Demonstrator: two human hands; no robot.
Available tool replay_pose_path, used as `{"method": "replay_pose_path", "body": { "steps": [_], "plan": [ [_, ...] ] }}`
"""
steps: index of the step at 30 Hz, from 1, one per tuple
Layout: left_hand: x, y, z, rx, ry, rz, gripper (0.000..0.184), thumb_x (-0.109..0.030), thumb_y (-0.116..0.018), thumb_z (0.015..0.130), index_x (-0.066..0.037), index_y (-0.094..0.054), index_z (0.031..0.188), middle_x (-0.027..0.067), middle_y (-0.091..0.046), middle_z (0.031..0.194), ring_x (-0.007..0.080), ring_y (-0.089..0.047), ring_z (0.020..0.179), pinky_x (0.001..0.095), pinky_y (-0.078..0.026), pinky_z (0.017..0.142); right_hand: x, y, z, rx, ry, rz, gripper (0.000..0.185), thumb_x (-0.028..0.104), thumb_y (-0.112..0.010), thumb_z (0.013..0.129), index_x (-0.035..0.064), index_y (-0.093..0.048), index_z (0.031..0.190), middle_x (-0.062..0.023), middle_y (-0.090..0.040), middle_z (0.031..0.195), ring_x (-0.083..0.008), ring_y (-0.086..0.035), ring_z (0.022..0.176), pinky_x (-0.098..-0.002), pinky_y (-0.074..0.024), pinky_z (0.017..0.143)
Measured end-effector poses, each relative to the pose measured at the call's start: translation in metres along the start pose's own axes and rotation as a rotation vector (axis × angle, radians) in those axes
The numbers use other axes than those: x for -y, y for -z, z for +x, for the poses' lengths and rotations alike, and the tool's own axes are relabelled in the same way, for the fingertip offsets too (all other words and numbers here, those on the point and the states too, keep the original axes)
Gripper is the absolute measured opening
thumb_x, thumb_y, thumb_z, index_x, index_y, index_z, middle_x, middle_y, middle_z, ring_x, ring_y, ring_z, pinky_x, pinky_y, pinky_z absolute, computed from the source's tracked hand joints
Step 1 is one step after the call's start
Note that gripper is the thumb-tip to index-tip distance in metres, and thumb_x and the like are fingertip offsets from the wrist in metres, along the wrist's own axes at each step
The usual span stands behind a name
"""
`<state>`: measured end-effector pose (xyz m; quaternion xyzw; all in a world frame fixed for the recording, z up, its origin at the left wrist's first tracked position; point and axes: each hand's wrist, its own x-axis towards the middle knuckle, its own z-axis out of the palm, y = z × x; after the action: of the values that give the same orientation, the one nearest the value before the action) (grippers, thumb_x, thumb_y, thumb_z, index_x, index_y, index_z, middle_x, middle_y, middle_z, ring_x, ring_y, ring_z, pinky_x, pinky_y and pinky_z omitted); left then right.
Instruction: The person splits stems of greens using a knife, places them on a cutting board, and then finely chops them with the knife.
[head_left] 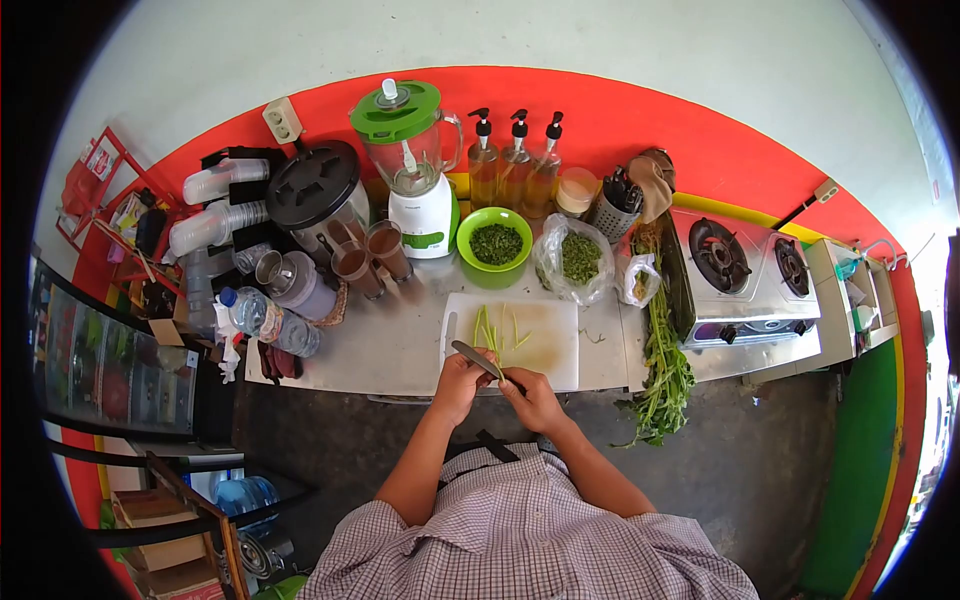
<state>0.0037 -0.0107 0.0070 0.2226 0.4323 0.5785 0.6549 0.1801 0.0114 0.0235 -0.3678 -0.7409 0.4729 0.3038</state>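
Watching remotely, I see the left hand and right hand, fingers curled, meeting at a slim grey metal knife and a thin green stalk; which hand grips which, I cannot tell. Both are at the front edge of a white rectangular cutting board with loose green stalks on it. Behind it, the small marking on the white-and-green blender is too tiny to read, as is the label on the blue-capped clear plastic bottle.

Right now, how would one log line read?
Left hand, right hand: together, at knife | Board: green stalks | Bowl: chopped greens
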Motion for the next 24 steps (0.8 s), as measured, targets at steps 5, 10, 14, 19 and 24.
{"method": "replay_pose_path", "body": {
  "steps": [5, 10, 14, 19, 24],
  "plan": [
    [-0.007, -0.003, -0.002, -0.013, 0.043, 0.127, 0.007, -0.006, -0.064, 0.093, -0.002, -0.069, 0.095, 0.0008, -0.065, 0.084, 0.008, -0.055, 0.068, 0.0223, -0.042, 0.061, -0.004, 0.0, -0.001, 0.024, -0.007, 0.081, 0.023, 0.014, -0.056, 0.098, -0.0062, -0.064, 0.105, -0.015, -0.06, 0.077, -0.0244, -0.054, 0.067, -0.0365, -0.0452, 0.064],
    [-0.007, -0.003, -0.003, 0.03, 0.054, 0.183, 0.013, -0.006, -0.063, 0.094, -0.001, -0.073, 0.102, 0.0003, -0.067, 0.084, 0.0063, -0.054, 0.069, 0.0218, -0.04, 0.061, -0.012, 0.0, 0.0, -0.016, 0.028, 0.083, 0.022, 0.011, -0.051, 0.095, -0.0066, -0.062, 0.103, -0.0146, -0.059, 0.077, -0.0257, -0.054, 0.068, -0.037, -0.0457, 0.065],
    [-0.013, -0.015, -0.007, -0.016, 0.066, 0.163, 0.017, -0.005, -0.063, 0.094, -0.001, -0.074, 0.107, -0.0017, -0.067, 0.083, 0.0054, -0.052, 0.07, 0.0221, -0.04, 0.063, -0.003, 0.005, 0.0, -0.049, -0.019, 0.059, 0.022, 0.01, -0.053, 0.096, -0.0062, -0.063, 0.107, -0.0228, -0.063, 0.086, -0.0374, -0.06, 0.076, -0.0417, -0.049, 0.072],
    [0.001, -0.017, -0.005, -0.03, -0.003, 0.156, 0.021, -0.005, -0.063, 0.095, -0.001, -0.072, 0.113, -0.0019, -0.068, 0.086, 0.0056, -0.054, 0.073, 0.0227, -0.042, 0.068, -0.004, 0.004, 0.0, -0.107, 0.01, 0.034, 0.022, 0.01, -0.053, 0.096, -0.0063, -0.062, 0.107, -0.0211, -0.063, 0.086, -0.0352, -0.06, 0.076, -0.0407, -0.0483, 0.071],
    [0.006, -0.022, -0.009, -0.012, -0.046, 0.107, 0.022, -0.007, -0.062, 0.097, 0.0, -0.071, 0.116, -0.0008, -0.069, 0.091, 0.006, -0.056, 0.077, 0.0231, -0.045, 0.071, -0.006, 0.002, 0.0, -0.17, 0.055, 0.006, 0.02, 0.011, -0.053, 0.096, -0.0058, -0.06, 0.105, -0.0192, -0.062, 0.086, -0.0331, -0.059, 0.076, -0.039, -0.0473, 0.07]
  ]
}}
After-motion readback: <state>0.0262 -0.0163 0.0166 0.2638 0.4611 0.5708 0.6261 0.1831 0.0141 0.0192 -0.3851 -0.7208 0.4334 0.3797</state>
